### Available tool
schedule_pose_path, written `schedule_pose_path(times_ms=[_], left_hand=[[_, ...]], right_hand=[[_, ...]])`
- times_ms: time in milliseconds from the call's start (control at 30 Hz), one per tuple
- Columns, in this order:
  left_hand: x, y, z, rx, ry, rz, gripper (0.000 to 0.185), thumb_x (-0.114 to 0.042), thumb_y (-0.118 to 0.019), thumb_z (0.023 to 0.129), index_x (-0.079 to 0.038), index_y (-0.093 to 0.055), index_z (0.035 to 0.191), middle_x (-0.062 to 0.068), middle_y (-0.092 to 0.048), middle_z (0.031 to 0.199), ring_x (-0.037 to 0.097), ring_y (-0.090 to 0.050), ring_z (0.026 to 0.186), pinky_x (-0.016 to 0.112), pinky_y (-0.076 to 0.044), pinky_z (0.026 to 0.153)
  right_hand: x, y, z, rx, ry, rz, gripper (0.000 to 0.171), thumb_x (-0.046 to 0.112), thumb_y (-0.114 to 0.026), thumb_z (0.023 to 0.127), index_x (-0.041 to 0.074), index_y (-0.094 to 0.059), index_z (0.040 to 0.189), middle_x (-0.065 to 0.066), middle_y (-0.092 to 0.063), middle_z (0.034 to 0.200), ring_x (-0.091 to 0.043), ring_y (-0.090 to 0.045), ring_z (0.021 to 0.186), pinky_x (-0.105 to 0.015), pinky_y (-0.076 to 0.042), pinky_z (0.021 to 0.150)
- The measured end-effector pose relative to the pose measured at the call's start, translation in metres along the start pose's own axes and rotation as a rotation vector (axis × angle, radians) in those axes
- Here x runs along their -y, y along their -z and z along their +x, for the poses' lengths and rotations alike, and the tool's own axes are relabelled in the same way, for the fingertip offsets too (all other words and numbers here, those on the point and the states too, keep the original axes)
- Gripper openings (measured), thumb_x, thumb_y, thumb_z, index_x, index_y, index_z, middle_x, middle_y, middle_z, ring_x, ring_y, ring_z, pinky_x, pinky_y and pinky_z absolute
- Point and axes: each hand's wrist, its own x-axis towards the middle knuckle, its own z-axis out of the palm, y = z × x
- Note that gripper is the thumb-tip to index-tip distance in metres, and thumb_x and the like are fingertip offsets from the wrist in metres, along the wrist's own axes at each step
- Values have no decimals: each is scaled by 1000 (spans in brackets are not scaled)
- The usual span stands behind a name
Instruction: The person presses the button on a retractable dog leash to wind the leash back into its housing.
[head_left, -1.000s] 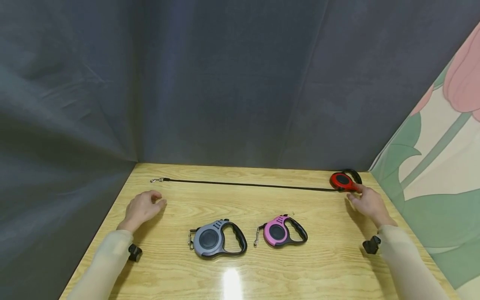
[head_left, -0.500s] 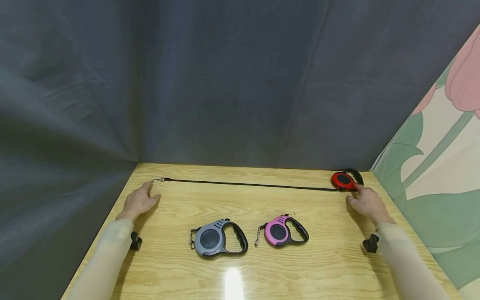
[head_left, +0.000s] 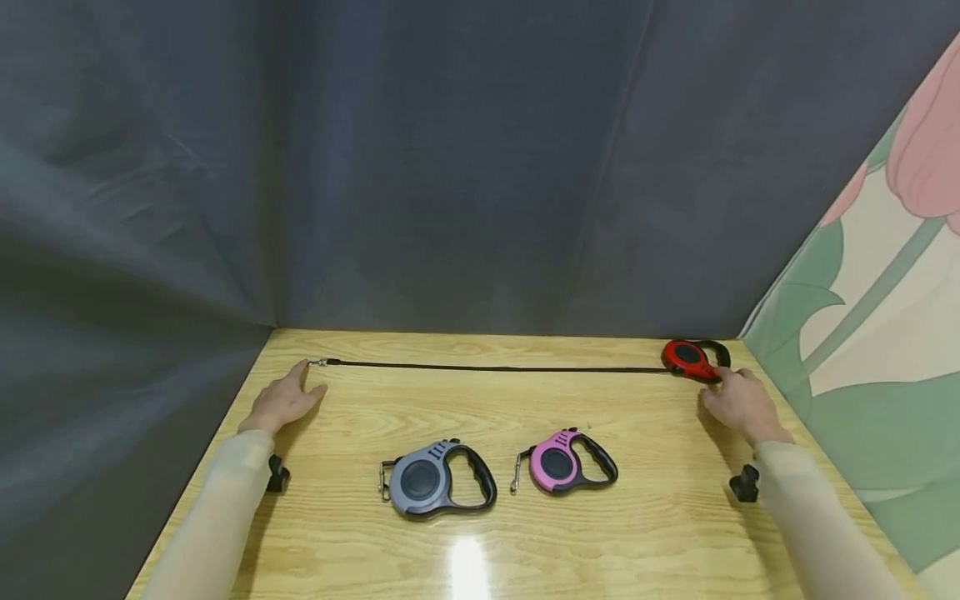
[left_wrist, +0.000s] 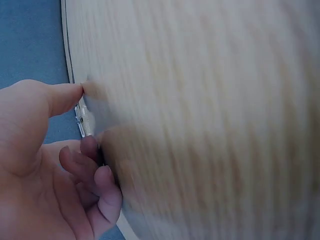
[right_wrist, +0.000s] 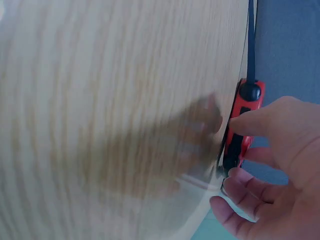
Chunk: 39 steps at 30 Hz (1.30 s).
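Observation:
A red retractable leash (head_left: 686, 358) lies at the table's far right corner. Its black cord (head_left: 495, 367) runs straight left along the back edge to a metal clip (head_left: 318, 362). My right hand (head_left: 716, 387) grips the red housing (right_wrist: 243, 125), thumb (right_wrist: 260, 120) on one side and fingers (right_wrist: 240, 182) on the other. My left hand (head_left: 311, 379) lies low on the table at the cord's far end. The clip (left_wrist: 83, 120) sits between its thumb (left_wrist: 57, 97) and a loosely curled finger (left_wrist: 91, 147), which touches it.
A grey leash (head_left: 431, 481) and a pink leash (head_left: 562, 464) lie side by side on the wooden table (head_left: 660, 533), nearer me. Dark curtains close the back and left. A floral panel (head_left: 885, 333) stands along the right edge.
My left hand slid forward to the metal clip. My right hand closed on the red leash and nudged it slightly back, so the cord now lies straighter.

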Motion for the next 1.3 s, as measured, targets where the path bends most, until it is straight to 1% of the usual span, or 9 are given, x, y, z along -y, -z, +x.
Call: schedule_pose_path(times_ms=[100,300,500,667,800,867,1033,1167,1300], left_hand=[[1,1,0,-8,-5,5,84,-49,-44,112,4,-12,168,38,-30,166,67,-35,143,76,-34,115],[2,1,-3,-52,-1,18,80,-47,-45,111,5,-20,167,40,-41,158,68,-43,136,77,-38,110],[5,-2,-9,-124,8,33,68,-40,-49,110,5,-37,159,39,-58,142,63,-59,117,71,-50,95],[5,-1,-15,-202,7,49,49,-32,-53,108,3,-54,143,32,-71,119,45,-68,83,53,-54,68],[5,0,-19,-276,10,60,27,-24,-56,107,-3,-69,117,22,-75,101,34,-64,73,42,-47,59],[5,1,-20,-302,9,64,21,-22,-58,106,-5,-72,106,18,-74,94,34,-65,75,42,-46,59],[5,2,-22,-303,17,56,19,-20,-61,104,-5,-73,101,18,-72,97,31,-62,75,40,-45,60],[3,3,-20,-277,19,52,18,-21,-64,104,-6,-75,102,15,-73,95,28,-61,75,41,-45,62],[-2,3,-17,-248,15,44,17,-22,-66,104,-8,-76,102,12,-74,92,26,-61,73,41,-45,65]], right_hand=[[-1,1,-2,8,-17,-18,60,22,-57,99,-22,-51,140,-52,-51,129,-66,-51,116,-74,-48,95],[1,3,-2,-57,-8,14,55,19,-60,97,-17,-53,138,-52,-48,129,-65,-49,115,-73,-48,92],[4,3,-3,-32,-17,-19,54,19,-60,96,-20,-56,134,-52,-48,128,-65,-48,116,-73,-47,92],[6,3,1,-74,42,-23,42,18,-64,94,-16,-66,120,-47,-58,122,-66,-55,109,-70,-50,90],[8,-1,1,-75,79,-27,39,18,-66,93,-13,-70,117,-41,-66,114,-64,-60,102,-68,-51,87],[8,-5,0,-86,92,-23,37,18,-66,93,-12,-71,115,-41,-67,111,-63,-61,99,-69,-51,85],[10,-10,-2,-114,109,-34,36,19,-70,94,-10,-73,115,-41,-66,110,-62,-61,97,-71,-52,80],[13,-10,-4,-91,76,-78,38,20,-71,96,-9,-72,120,-42,-64,113,-63,-60,98,-71,-53,74],[13,-9,-5,-116,64,-101,32,18,-72,96,-7,-74,117,-41,-64,112,-63,-59,96,-72,-52,72]])
